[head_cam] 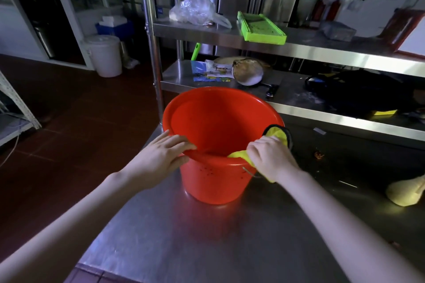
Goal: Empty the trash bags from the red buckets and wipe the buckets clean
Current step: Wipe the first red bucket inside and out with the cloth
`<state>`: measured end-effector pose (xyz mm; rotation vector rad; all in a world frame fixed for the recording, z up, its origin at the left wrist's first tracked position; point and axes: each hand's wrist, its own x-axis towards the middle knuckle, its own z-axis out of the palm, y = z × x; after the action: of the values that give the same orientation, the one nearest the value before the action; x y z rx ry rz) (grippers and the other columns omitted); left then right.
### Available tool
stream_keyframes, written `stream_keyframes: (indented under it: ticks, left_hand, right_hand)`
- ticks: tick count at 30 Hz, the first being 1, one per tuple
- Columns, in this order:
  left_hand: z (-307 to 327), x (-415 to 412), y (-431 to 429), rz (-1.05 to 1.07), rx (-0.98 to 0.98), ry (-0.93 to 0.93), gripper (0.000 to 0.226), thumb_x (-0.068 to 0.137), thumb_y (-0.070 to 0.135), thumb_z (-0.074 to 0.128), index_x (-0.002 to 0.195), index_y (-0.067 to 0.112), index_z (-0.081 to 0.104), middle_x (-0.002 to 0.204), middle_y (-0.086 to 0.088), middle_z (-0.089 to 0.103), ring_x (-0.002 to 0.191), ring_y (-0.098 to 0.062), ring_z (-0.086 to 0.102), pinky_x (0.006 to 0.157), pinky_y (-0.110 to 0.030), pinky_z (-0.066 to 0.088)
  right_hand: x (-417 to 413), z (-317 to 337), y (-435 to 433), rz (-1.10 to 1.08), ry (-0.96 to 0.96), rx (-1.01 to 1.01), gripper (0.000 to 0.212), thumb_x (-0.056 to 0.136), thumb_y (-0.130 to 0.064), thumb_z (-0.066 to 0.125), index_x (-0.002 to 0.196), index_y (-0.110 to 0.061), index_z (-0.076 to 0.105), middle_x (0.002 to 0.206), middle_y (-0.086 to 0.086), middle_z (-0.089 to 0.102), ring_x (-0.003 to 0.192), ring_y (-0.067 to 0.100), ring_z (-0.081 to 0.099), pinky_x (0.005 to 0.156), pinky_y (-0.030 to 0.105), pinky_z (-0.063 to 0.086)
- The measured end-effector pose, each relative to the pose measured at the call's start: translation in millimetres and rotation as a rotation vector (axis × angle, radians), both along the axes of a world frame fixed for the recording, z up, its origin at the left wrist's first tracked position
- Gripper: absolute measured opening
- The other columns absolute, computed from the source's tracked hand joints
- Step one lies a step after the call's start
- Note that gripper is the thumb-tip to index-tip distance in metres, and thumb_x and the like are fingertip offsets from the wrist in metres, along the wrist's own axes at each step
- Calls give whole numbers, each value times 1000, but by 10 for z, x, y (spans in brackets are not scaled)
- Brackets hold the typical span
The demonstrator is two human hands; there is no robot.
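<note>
Red bucket (pixel 218 145) upright on the counter (pixel 207 236), no bag inside. Left hand (pixel 158 158) clamps the near rim; right hand (pixel 271 158) pinches a yellow cloth (pixel 279 134) draped over the rim beside it. The bucket is probably light, stiff and slick (steady it by the rim).

Left hand (pixel 158 154), right hand (pixel 270 156): bare, no gloves; forearms unsleeved.

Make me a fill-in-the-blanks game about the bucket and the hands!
1. The bucket on the steel table is the colour ____.
2. The right hand presses a ____ cloth on the rim.
3. The ____ hand steadies the other side of the rim.

Missing words: red, yellow, left.
</note>
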<state>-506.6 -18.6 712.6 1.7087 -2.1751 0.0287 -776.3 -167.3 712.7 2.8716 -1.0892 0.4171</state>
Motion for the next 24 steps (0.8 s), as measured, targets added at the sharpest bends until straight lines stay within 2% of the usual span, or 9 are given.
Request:
stream_keyframes:
  ticks: [3,5,8,11,15,18,21,24]
  left_hand:
    - [-43,-140,-146,3,-39,2,30,98,27,52,125,17,62,120,-1,59,113,-22,55,112,-41,32]
    - [-78,-216,-185,11,-97,50,23,95,20,60,117,13,66,108,-2,60,98,-24,54,96,-42,44]
    - [-108,-246,-194,17,-126,112,20,92,19,65,111,14,68,102,-1,58,91,-22,51,84,-37,47]
    - [-107,-323,-204,16,-110,95,26,89,31,67,110,15,68,99,1,60,87,-22,52,79,-38,47]
    - [-128,-343,-136,40,-29,210,60,83,57,61,126,16,57,102,6,63,91,-16,54,81,-30,46]
    - [-133,-108,-89,24,-29,150,48,88,55,52,114,18,66,102,5,61,95,-17,51,86,-31,45]
    - [-121,24,-63,33,-5,149,41,91,48,51,113,17,68,106,4,60,102,-17,49,92,-35,45]
    - [-124,-13,-62,59,-11,141,42,91,45,47,113,14,68,107,1,61,104,-21,51,94,-33,42]
  right_hand:
    - [-179,-2,-277,-61,32,1,44,94,-27,28,83,-11,67,93,3,69,101,24,56,94,34,37]
    - [-192,-39,-236,-153,-30,-28,55,89,-30,20,84,-8,69,94,5,70,100,25,55,96,35,37]
    - [-8,-85,81,-267,-97,-63,54,86,-29,20,67,-8,66,76,10,69,82,30,57,85,39,40]
    - [415,-115,542,-284,-133,-104,44,84,-27,34,58,-11,64,61,9,66,64,31,60,68,38,46]
    - [728,-135,823,-247,-165,-125,34,85,-22,46,57,-13,62,56,6,63,58,29,58,61,35,44]
    - [493,-131,625,-121,-178,-122,40,88,-25,39,61,-12,64,61,7,66,61,30,60,63,36,45]
    - [208,-56,241,23,-123,-63,45,87,-29,31,67,-10,66,66,8,68,68,30,62,70,38,46]
    - [-55,27,-245,-12,-54,21,43,90,-25,32,71,-6,66,77,11,68,87,29,60,83,37,44]
